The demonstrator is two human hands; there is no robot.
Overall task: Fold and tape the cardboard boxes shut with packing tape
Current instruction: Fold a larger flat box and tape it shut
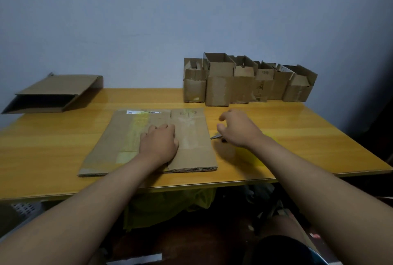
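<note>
- flattened box: lies flat on the wooden table, near its front edge, old tape and a label showing on top; not yet opened into shape.
- left hand: rests palm down on the middle of the flattened box, fingers laid forward, nothing enclosed. risk: with pressure only at the centre, the cardboard may slide on the glossy tabletop when one edge is lifted.
- right hand: hovers above the table just right of the box, fingers loosely curled around nothing. a small metal tool, possibly scissors, lies partly hidden under it; a blind reach could knock it aside or meet a blade.
- row of small boxes: stands at the back right, tops open, well apart from both hands. risk: a wide sweep while raising the flat box could topple them.
- large box: at the far left, overhanging the table edge, liable to fall if jolted.
- packing tape: no roll can be made out; sealing may stall.
</note>
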